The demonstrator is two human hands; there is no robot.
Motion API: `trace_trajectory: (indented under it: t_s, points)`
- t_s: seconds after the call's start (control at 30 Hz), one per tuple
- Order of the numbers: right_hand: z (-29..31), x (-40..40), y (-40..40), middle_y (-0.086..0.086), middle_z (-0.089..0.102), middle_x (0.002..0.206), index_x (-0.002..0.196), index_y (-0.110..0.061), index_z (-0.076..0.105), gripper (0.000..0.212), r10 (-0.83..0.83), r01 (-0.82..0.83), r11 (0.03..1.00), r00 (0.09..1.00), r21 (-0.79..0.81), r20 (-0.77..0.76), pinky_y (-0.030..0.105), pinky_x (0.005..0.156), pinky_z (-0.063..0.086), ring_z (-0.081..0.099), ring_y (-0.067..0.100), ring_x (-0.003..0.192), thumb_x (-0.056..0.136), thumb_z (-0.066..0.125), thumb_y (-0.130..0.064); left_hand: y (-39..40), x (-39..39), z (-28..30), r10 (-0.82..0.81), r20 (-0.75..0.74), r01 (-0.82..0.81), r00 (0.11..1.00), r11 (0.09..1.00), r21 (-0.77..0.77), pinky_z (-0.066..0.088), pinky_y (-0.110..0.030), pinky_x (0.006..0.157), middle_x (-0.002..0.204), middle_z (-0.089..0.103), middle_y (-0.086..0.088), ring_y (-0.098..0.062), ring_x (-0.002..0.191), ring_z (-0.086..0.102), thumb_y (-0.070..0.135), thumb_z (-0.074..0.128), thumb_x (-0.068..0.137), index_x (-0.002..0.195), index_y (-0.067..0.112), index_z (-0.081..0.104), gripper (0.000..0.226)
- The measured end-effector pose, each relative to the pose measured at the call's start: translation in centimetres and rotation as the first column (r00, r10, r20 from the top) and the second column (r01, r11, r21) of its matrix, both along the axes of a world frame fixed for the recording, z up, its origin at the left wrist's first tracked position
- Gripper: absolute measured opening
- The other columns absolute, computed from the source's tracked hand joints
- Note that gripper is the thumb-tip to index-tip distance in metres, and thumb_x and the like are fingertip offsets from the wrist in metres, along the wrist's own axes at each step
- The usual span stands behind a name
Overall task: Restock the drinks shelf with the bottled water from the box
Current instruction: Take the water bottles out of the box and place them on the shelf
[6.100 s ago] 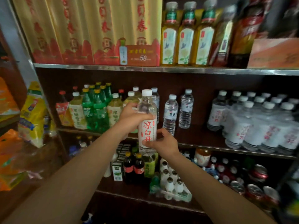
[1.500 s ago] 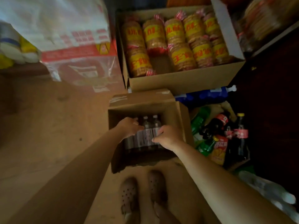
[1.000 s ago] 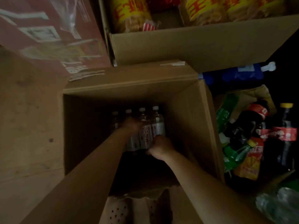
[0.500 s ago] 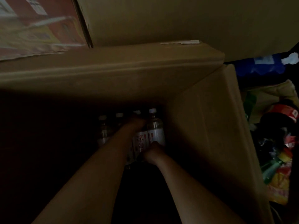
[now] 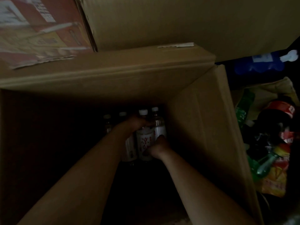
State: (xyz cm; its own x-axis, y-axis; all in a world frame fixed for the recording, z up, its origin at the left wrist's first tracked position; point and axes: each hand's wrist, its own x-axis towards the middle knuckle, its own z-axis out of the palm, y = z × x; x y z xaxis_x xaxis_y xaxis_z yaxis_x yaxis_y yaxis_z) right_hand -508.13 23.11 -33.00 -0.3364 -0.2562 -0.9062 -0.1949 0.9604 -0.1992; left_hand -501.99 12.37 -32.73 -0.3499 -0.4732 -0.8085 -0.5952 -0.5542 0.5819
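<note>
Both arms reach deep into the open cardboard box [image 5: 203, 127], whose inside is very dark. A short row of water bottles stands against its far wall, white caps up, and the one with red characters on its white label, the labelled water bottle [image 5: 145, 140], sits second from the right. The left hand [image 5: 138, 125] is curled over that bottle's shoulder just under the cap, its grip closed around the neck area. The right hand [image 5: 158, 147] is wrapped low against the same bottle's right side, fingers curled round the body near the base, so both hands clamp the one bottle. A neighbouring bottle [image 5: 158, 125] stands just beside it to the right, touching it, and two dimmer ones [image 5: 108, 122] stand to the left, hard to make out. Above the box sits another plain carton [image 5: 178, 21], with a red printed carton [image 5: 40, 26] to its left. To the right of the box lies a jumble of soft-drink bottles [image 5: 267, 143] and a blue bottle [image 5: 263, 62].
</note>
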Motion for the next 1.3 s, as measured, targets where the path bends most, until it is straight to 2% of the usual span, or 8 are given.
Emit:
trace_trajectory:
  t_s: [0.23,0.47,0.67,0.87,1.03,1.1,1.2,1.3]
  points:
    - [4.6,-0.1,0.4,0.011,0.052,0.136,0.140,-0.010,0.040,0.083,0.022,-0.022,0.998,1.000,-0.064,-0.004,0.035,0.101,0.047,0.053,0.028,0.122,0.068,0.082,-0.017,1.1,1.8,4.2,-0.057,-0.099,0.041,0.993,0.987,-0.157,0.049,-0.040,0.095,0.119,0.062,-0.013,-0.027,0.110,0.059,0.007,0.076,0.076,0.119,-0.001,0.057,0.048]
    - [13.4,-2.4,-0.9,0.011,0.051,0.137,0.139,-0.009,0.038,0.086,0.072,-0.071,0.993,0.997,-0.091,0.008,0.035,0.098,0.048,0.050,0.028,0.126,0.066,0.083,-0.005,-0.2,2.0,12.4,-0.077,-0.136,0.044,0.988,0.973,-0.228,0.052,-0.021,0.074,0.104,0.065,-0.016,-0.009,0.081,0.062,-0.005,0.072,0.077,0.112,-0.006,0.059,0.038]
    - [21.1,-2.5,-0.4,0.007,0.043,0.145,0.147,-0.012,0.025,0.099,0.083,-0.068,0.987,0.992,-0.148,0.095,0.034,0.103,0.038,0.041,0.025,0.134,0.067,0.083,-0.004,0.0,3.4,20.7,-0.027,-0.188,-0.006,0.982,0.985,-0.172,0.051,-0.041,0.092,0.104,0.065,-0.015,-0.023,0.097,0.061,-0.001,0.074,0.077,0.111,-0.002,0.059,0.037]
    - [28.8,-1.4,1.0,-0.001,0.037,0.150,0.152,-0.020,0.013,0.117,0.145,-0.107,0.974,0.971,-0.198,0.190,0.035,0.105,0.035,0.039,0.021,0.136,0.062,0.088,-0.013,-0.7,4.4,30.1,-0.151,-0.203,0.124,0.967,0.983,-0.138,0.054,-0.038,0.081,0.095,0.068,-0.007,-0.024,0.095,0.065,0.006,0.074,0.079,0.093,0.013,0.062,0.020]
    - [35.1,-0.9,1.9,-0.003,0.055,0.131,0.138,-0.020,0.035,0.098,0.075,0.005,0.952,0.965,-0.305,0.250,0.026,0.078,0.052,0.054,0.018,0.119,0.058,0.090,-0.015,-2.4,4.6,39.4,-0.194,-0.191,0.171,0.962,0.977,-0.131,0.057,-0.033,0.080,0.102,0.071,-0.002,-0.016,0.096,0.068,0.015,0.075,0.079,0.098,0.017,0.064,0.022]
    - [37.7,-1.0,1.8,-0.006,0.061,0.119,0.128,-0.021,0.045,0.089,0.037,0.073,0.930,0.956,-0.359,0.292,0.036,0.088,0.054,0.060,0.015,0.111,0.053,0.092,-0.019,-3.4,4.5,43.4,-0.224,-0.200,0.200,0.954,0.971,-0.134,0.058,-0.034,0.081,0.102,0.073,-0.002,-0.016,0.096,0.069,0.014,0.074,0.079,0.102,0.016,0.064,0.024]
    - [42.4,-1.4,1.4,-0.006,0.065,0.114,0.120,-0.021,0.051,0.076,-0.013,0.157,0.884,0.949,-0.440,0.314,0.034,0.090,0.054,0.064,0.011,0.103,0.056,0.091,-0.020,-4.7,4.0,49.2,-0.261,-0.203,0.227,0.944,0.958,-0.176,0.058,-0.037,0.082,0.109,0.072,-0.005,-0.019,0.099,0.069,0.015,0.076,0.078,0.117,0.012,0.059,0.042]
    - [46.8,-2.0,0.9,-0.003,0.066,0.115,0.120,-0.020,0.053,0.089,-0.031,0.199,0.827,0.950,-0.526,0.311,0.042,0.090,0.055,0.066,0.014,0.104,0.043,0.095,-0.028,-5.5,3.2,55.0,-0.262,-0.207,0.211,0.943,0.948,-0.239,0.057,-0.041,0.085,0.108,0.071,-0.008,-0.021,0.097,0.070,0.018,0.078,0.075,0.121,0.012,0.058,0.050]
